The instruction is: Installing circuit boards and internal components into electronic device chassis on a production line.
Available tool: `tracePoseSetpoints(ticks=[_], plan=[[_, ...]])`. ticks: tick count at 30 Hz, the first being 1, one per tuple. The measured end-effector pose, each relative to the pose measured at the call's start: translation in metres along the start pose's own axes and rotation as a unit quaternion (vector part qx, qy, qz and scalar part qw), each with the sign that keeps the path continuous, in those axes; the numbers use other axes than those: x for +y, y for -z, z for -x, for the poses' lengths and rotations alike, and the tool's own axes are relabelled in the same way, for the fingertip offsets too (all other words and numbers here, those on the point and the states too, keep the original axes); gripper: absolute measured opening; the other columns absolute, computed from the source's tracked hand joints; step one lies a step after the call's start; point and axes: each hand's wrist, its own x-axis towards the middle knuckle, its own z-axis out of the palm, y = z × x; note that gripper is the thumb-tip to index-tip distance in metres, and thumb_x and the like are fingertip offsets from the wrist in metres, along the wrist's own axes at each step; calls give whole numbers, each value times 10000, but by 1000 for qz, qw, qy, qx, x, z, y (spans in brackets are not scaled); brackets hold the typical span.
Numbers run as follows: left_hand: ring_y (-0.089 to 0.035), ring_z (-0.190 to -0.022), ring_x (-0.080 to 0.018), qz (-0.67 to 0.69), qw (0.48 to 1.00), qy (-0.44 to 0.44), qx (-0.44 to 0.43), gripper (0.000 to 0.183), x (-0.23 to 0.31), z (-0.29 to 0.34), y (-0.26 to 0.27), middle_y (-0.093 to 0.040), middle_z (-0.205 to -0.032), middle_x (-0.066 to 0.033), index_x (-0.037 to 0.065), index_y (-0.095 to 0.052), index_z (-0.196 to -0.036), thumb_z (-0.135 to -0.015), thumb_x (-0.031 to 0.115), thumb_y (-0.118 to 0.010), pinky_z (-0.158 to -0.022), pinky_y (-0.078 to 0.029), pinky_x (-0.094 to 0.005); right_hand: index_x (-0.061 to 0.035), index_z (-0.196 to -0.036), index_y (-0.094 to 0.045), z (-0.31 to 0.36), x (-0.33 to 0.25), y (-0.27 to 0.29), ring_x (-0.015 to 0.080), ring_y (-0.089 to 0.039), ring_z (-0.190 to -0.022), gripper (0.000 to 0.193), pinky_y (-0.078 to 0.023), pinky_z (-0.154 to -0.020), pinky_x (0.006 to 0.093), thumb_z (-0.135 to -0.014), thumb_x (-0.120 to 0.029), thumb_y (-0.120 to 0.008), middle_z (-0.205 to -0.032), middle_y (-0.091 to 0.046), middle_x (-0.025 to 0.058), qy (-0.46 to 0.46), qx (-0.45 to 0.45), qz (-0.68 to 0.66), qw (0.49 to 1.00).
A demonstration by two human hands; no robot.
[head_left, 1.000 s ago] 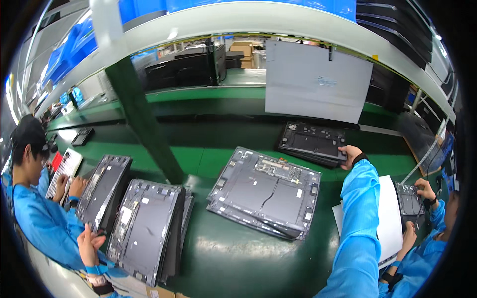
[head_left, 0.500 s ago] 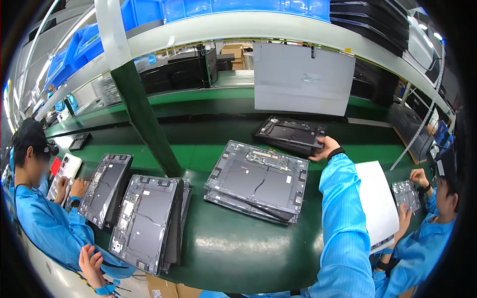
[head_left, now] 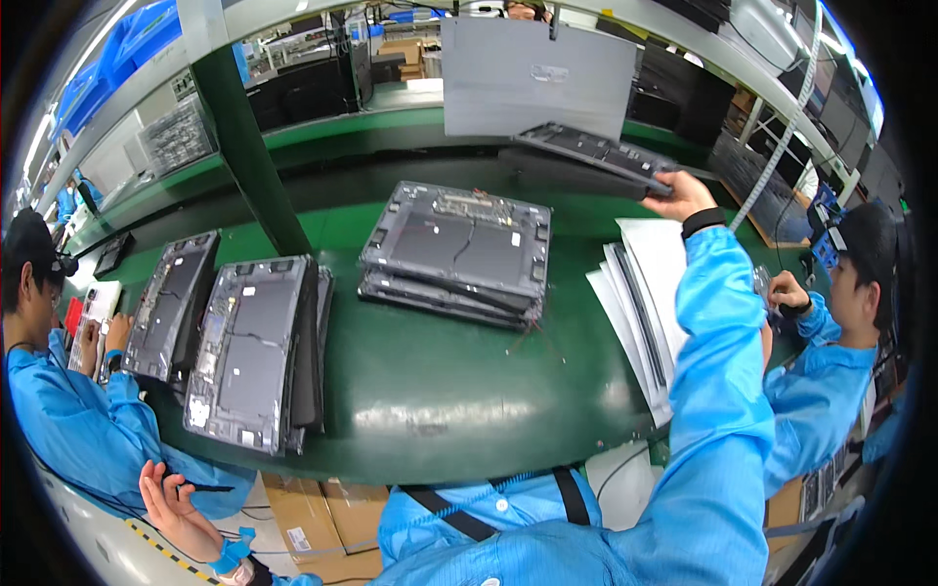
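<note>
My right hand (head_left: 681,198) grips the near right corner of a dark laptop base (head_left: 596,154) with its inside parts exposed. The base is held up and tilted, over the dark strip at the back of the bench. My left hand (head_left: 178,508) is off the bench at the lower left, fingers apart and holding nothing. In the middle of the green bench lies a stack of open laptop bases (head_left: 457,239), the top one showing a circuit board, a black cable and a large dark battery area. Two more piles, a nearer one (head_left: 244,352) and a farther one (head_left: 174,303), sit at the left.
White sheets (head_left: 653,283) with dark panels between them lie right of the middle stack. A green post (head_left: 244,156) and an upright grey panel (head_left: 537,78) stand behind. Co-workers in blue sit at the left (head_left: 73,391) and right (head_left: 821,361). Cardboard boxes (head_left: 327,518) are below.
My right hand has lifted and tilted the laptop base, carrying it rightward relative to the bench. The whole view has shifted. My left hand stays open at the lower left.
</note>
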Motion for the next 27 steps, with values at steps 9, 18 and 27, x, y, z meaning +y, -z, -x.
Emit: tracePoseSetpoints(ticks=[9, 18, 27], plan=[[-477, -538, -110, 208, 924, -49, -316, 239, 19, 108, -76, -511, -797, -74, -23, -458, -1129, -945, 124, -419, -420, -381, -217, 36, -1123, -511, 225, 48, 75, 264, -575, -1029, 294, -489, -890, 439, -858, -70, -579, -1092, -582, 171, 65, -84, 113, 988], [-564, -1019, -223, 217, 801, 299, -471, 342, -24, 155, -134, -577, -1107, -141, -18, -460, -1228, -924, 137, -486, -904, -455, -377, 41, -1191, -482, 323, 152, 134, 215, -620, -941, 357, -497, -842, 364, -884, -129, -543, -1070, -612, 126, 28, -138, 100, 985], [-388, -1273, -279, 389, 615, 537, -428, 554, -48, 165, -197, -430, -1345, -165, -13, -377, -1317, -966, 414, -399, -1065, -326, -379, 82, -1189, -453, 355, 154, 171, 226, -615, -931, 373, -499, -830, 336, -865, -70, -558, -1076, -593, 170, 34, -94, 100, 990]])
